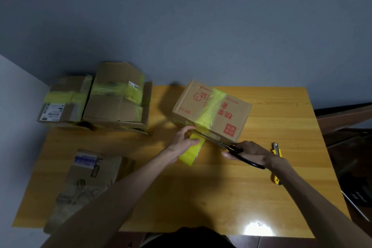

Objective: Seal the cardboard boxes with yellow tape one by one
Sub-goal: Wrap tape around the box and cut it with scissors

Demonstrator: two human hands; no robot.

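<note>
At the far centre of the wooden table (261,187), a cardboard box w/ red print (211,108) is seen, a strip of yellow tape (211,104) already run over its top and down the near face. The tape roll (191,153) is gripped in the left hand (184,143), just beside the box's near edge, w/ tape apparently stretched between roll and box. Black scissors (231,148) are held closed-fisted in the right hand (251,153), blades laid across the tape at the box's lower edge; whether the blades are shut can't be told. Tape is judged thin, sticky, prone to curl, so it is best kept taut and gripped by the roll, not the film. Box looks light and stiff. Taped boxes (112,96) are stacked far left; an untaped box (86,179) lies near left; a utility knife (276,162) rests right.
</note>
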